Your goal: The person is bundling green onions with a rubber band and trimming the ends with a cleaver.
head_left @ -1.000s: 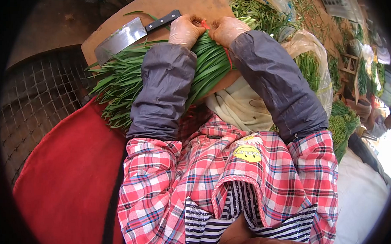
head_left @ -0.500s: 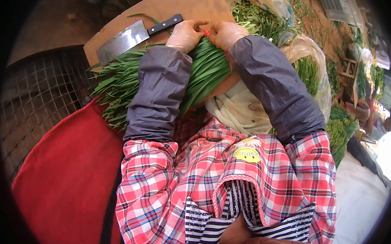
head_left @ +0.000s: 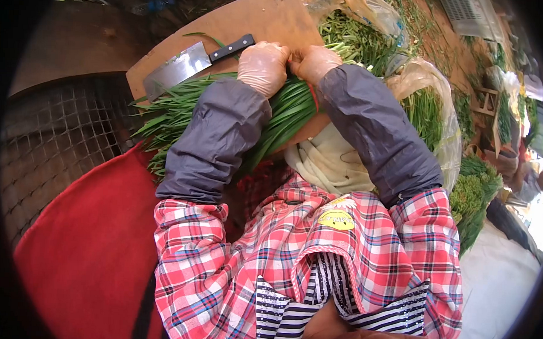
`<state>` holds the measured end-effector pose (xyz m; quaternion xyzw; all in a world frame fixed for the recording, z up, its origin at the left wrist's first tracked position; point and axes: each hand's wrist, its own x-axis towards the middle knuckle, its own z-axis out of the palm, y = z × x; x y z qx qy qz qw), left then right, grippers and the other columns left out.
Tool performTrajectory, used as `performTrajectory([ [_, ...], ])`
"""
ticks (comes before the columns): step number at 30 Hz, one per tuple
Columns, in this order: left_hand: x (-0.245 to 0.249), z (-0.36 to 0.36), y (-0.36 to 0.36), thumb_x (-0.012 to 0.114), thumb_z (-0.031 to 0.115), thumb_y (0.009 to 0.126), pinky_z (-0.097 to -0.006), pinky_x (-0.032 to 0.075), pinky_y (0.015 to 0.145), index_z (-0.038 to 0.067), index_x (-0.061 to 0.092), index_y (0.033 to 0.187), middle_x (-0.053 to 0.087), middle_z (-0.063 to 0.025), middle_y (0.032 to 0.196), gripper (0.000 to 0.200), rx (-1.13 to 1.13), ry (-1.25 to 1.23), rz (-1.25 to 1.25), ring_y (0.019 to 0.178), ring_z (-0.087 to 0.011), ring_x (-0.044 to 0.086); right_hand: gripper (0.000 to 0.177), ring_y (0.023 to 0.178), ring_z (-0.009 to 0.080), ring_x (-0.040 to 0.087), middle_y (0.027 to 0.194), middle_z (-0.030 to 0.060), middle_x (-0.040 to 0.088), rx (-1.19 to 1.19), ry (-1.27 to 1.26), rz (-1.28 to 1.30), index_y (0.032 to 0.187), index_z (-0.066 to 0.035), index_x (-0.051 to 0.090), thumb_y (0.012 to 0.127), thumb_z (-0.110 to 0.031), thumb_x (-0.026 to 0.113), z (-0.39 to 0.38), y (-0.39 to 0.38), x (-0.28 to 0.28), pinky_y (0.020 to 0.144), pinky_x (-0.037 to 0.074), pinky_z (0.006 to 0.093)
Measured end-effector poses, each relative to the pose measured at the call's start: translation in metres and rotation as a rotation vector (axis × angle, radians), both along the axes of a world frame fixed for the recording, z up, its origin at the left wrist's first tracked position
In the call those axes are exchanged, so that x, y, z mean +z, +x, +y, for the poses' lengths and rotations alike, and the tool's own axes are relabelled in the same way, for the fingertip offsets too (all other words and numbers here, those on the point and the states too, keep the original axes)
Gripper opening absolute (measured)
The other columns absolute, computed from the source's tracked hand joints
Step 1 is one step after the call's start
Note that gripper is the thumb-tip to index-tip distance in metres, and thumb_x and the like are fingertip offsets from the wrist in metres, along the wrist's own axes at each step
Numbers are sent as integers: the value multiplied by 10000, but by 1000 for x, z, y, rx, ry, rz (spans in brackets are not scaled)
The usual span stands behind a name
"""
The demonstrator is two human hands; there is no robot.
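A bundle of long green leaves (head_left: 291, 107) lies across a brown board (head_left: 277, 17), with a red tie (head_left: 314, 98) around it. My left hand (head_left: 263, 66), in a thin clear glove, is closed at the bundle's top edge. Beside it, almost touching, my right hand (head_left: 313, 64) is also closed there. What the fingertips pinch is hidden. A cleaver (head_left: 180, 68) with a black handle lies on the board left of my left hand, its blade beside the leaves.
Plastic bags of green stems (head_left: 426, 109) stand at the right, with more bundled greens (head_left: 474, 197) below them. A cream cloth (head_left: 331, 159) lies under the board's near edge. Red fabric (head_left: 95, 241) and wire mesh (head_left: 63, 144) are at the left.
My left hand has turned and its fingers have curled in beside my right hand. The red tie's ends, visible between the fingers before, are now mostly covered.
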<state>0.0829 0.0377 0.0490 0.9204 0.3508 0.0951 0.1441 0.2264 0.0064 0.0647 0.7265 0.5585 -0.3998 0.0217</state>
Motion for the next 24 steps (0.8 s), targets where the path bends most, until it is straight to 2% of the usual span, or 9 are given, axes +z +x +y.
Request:
performTrajectory([
  [4, 11, -1, 0, 538, 137, 760, -414, 452, 684, 61, 589, 788, 600, -132, 812, 96, 30, -101, 109, 810, -319, 585, 752, 1101, 265, 528, 1128, 145, 575, -143, 256, 362, 1228, -77, 485, 593, -373, 760, -26, 22, 5, 921, 404, 379],
  [7, 2, 1, -6, 543, 126, 752, -410, 462, 661, 47, 598, 810, 615, -163, 800, 113, 90, -216, 55, 785, -338, 594, 1025, 1256, 301, 361, 1311, 140, 433, 488, 623, -261, 1344, -52, 292, 511, -359, 805, -60, 15, 13, 1027, 271, 423],
  [10, 5, -3, -5, 550, 110, 735, -372, 465, 628, 24, 605, 807, 603, -180, 731, 126, 131, -467, -39, 690, -332, 586, 1120, 1337, 298, 208, 1411, 116, 292, 632, 383, -416, 1386, -93, 185, 496, -379, 801, -64, 9, -5, 1086, 124, 465],
  [12, 16, -20, -7, 549, 99, 730, -356, 460, 617, 13, 600, 806, 591, -179, 709, 126, 184, -748, -112, 656, -317, 574, 1099, 1334, 282, 228, 1418, 117, 282, 593, 320, -416, 1388, -95, 191, 504, -359, 788, -59, 4, -14, 1092, 157, 428],
  [14, 25, -46, -4, 547, 69, 713, -358, 444, 595, 5, 563, 785, 552, -176, 685, 97, -51, -526, -201, 628, -293, 556, 1085, 1333, 277, 230, 1419, 119, 280, 556, 251, -383, 1387, -93, 193, 509, -346, 780, -50, 3, -14, 1090, 177, 409],
  [16, 23, -72, -7, 545, 45, 701, -368, 443, 604, 4, 557, 776, 532, -190, 689, 86, -79, -482, -288, 639, -308, 552, 1057, 1311, 292, 275, 1393, 141, 319, 529, 245, -274, 1371, -82, 219, 502, -325, 769, -41, 6, -13, 1076, 223, 388],
  [19, 20, -77, -14, 550, 36, 734, -325, 438, 554, 10, 552, 755, 555, -143, 665, 34, -47, -412, -327, 584, -241, 550, 1054, 1273, 330, 329, 1349, 185, 370, 500, 248, -182, 1349, -72, 263, 465, -314, 784, -27, 2, -15, 1058, 263, 402],
  [23, 29, -66, -38, 562, 57, 816, -191, 363, 441, 23, 548, 787, 557, -8, 670, 48, 332, -796, -577, 524, -50, 474, 1126, 1268, 353, 326, 1344, 213, 362, 450, 296, -107, 1359, -82, 248, 412, -296, 818, -32, 3, -6, 1051, 270, 409],
  [24, 39, -64, -40, 566, 45, 814, -198, 358, 437, 16, 556, 827, 560, -23, 669, 34, 448, -886, -539, 515, -57, 464, 1130, 1268, 355, 325, 1344, 215, 362, 459, 324, -99, 1362, -86, 243, 413, -299, 818, -32, 4, -5, 1051, 271, 409],
])
